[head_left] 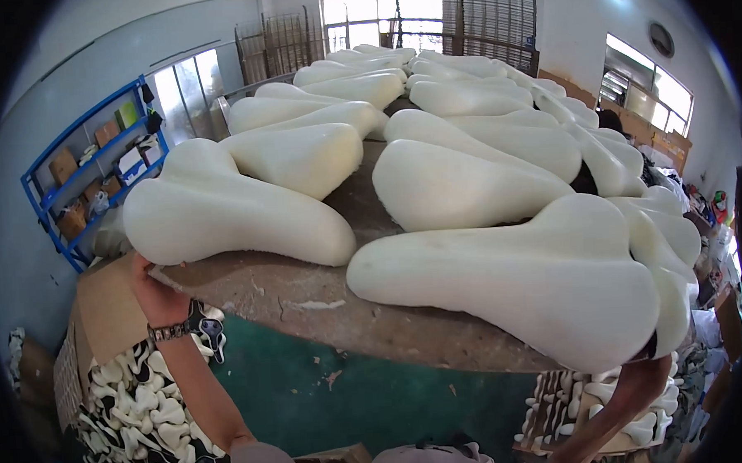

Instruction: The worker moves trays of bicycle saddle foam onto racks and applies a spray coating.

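A long brown board stretches away in front of me, loaded with several cream-white foam bicycle saddle pads. At its near left corner, my left hand is closed around the edge, beside a foam saddle pad. Another large saddle pad lies across the near right part of the board, its narrow nose pointing left. My right hand is at the right edge beneath this pad; its fingers are hidden. Further saddle pads lie in two rough rows toward the far end, some leaning on each other.
Below on the left is a heap of foam saddle pads beside a cardboard sheet. More pads lie on a low board at the lower right. A blue shelf stands by the left wall. The floor is green.
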A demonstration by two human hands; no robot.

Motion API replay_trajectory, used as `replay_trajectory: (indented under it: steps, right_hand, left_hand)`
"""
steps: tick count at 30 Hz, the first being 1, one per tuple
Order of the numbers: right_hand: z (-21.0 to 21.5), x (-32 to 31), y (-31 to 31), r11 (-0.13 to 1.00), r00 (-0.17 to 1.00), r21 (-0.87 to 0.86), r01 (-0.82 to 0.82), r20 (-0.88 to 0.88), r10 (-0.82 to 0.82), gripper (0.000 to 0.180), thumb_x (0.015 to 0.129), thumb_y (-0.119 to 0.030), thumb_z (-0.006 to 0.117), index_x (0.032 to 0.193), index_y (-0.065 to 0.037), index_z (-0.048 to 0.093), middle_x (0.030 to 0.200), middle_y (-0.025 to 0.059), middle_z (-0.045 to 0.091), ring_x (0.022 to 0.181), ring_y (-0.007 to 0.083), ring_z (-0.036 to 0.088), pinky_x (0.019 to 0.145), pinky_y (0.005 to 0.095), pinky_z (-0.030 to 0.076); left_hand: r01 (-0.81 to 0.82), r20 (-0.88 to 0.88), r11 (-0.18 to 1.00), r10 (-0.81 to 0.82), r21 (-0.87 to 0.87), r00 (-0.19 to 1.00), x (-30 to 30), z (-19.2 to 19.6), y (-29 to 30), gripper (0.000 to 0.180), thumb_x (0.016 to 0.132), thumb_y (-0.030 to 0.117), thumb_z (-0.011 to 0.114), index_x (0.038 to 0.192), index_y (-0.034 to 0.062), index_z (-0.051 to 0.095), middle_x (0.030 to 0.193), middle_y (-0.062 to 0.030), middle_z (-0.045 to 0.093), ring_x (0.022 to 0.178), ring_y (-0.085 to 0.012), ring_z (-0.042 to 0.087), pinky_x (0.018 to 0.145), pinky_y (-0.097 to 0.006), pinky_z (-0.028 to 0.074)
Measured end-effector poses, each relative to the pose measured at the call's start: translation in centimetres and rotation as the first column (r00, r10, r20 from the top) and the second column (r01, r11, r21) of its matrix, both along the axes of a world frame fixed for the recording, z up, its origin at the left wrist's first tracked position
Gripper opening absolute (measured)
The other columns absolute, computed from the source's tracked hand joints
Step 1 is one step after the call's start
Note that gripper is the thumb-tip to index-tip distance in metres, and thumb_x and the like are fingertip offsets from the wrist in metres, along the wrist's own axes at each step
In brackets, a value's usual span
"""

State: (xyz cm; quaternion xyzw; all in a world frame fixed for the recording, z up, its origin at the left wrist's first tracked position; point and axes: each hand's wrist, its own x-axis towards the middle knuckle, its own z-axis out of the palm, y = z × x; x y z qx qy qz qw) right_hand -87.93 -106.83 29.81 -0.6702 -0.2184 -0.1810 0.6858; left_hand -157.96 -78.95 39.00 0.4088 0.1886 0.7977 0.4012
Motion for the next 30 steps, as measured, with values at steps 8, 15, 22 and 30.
replay_trajectory:
  steps: [8, 15, 22, 30]
  right_hand:
    - [5.0, -8.9, 17.7, -0.052, 0.165, 0.598, -0.8, 0.301, 0.939, 0.038, 0.109, -0.024, 0.051, 0.133, 0.003, 0.064, 0.134, 0.0148, 0.068, 0.125, 0.0269, 0.066, 0.105, 0.0478, 0.056]
    - [12.1, -29.1, 35.3, 0.129, 0.301, 0.552, -0.824, 0.232, 0.925, 0.039, 0.102, -0.011, 0.065, 0.138, 0.002, 0.055, 0.125, 0.0138, 0.067, 0.106, 0.0215, 0.07, 0.089, 0.0436, 0.066]
    - [14.3, -44.8, 52.1, -0.047, 0.144, 0.581, -0.812, 0.279, 0.949, 0.031, 0.101, -0.02, 0.07, 0.114, 0.008, 0.066, 0.105, 0.013, 0.071, 0.091, 0.0179, 0.066, 0.079, 0.0333, 0.054]
    - [2.2, -40.5, 54.0, 0.199, 0.162, -0.184, -0.963, 0.197, 0.967, 0.058, 0.097, -0.004, 0.065, 0.152, -0.006, 0.049, 0.136, 0.0221, 0.068, 0.105, 0.0313, 0.074, 0.081, 0.0415, 0.06]
  left_hand:
    - [0.335, 0.117, 0.942, -0.332, -0.011, 0.936, -6.1, 3.7, 14.9, 0.055, 0.103, 0.059, 0.056, 0.122, 0.0089, 0.068, 0.119, -0.0084, 0.075, 0.105, -0.025, 0.072, 0.091, -0.043, 0.059]
    - [0.235, 0.122, 0.959, -0.217, -0.16, 0.968, 1.8, -5.8, 19.8, 0.059, 0.107, 0.061, 0.047, 0.125, 0.0061, 0.06, 0.097, -0.0081, 0.071, 0.086, -0.0254, 0.072, 0.074, -0.043, 0.061]
    - [-0.119, -0.157, 0.987, 0.102, -0.106, 0.982, 10.3, -8.7, 12.8, 0.049, 0.112, 0.046, 0.045, 0.13, 0.0028, 0.059, 0.095, -0.0087, 0.067, 0.083, -0.0207, 0.068, 0.068, -0.037, 0.059]
    - [-0.538, -0.338, 0.61, 0.783, 0.581, 0.522, 16.5, -1.2, 16.3, 0.06, 0.097, 0.029, 0.076, 0.14, -0.0042, 0.051, 0.135, -0.0189, 0.055, 0.123, -0.0311, 0.055, 0.1, -0.044, 0.049]
